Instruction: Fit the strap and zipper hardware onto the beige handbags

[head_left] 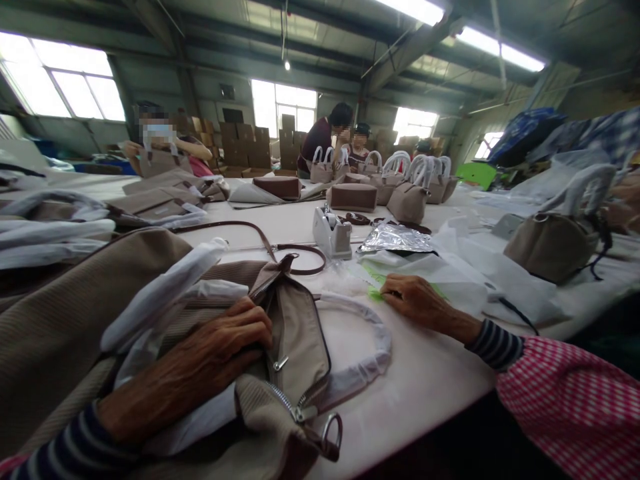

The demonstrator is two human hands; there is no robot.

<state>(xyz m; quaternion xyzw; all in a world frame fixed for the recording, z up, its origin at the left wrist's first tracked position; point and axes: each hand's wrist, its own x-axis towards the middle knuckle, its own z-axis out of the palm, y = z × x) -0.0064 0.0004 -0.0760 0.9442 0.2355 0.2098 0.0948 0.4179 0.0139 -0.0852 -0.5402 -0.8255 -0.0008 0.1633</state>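
Observation:
A taupe ribbed handbag [297,333] lies unzipped at the front of the table, its beige lining and silver zip showing. My left hand [215,350] rests over it, fingers curled around the near side of the opening, the fingertips partly hidden inside. White wrapping covers the bag's handles, one of which loops out to the right on the table. Right of the bag, my right hand [417,303] is low over the tabletop, its fingers closed on a thin light-green slip [376,293]. Part of that green also shows behind the hand, beside white wrapping sheets [463,267].
A grey tape dispenser [333,233] stands mid-table, near a silvery packet [397,239]. Several finished handbags [407,200] stand farther back. More bags [160,203] pile up on the left, and another bag [555,247] sits at right. People work across the table.

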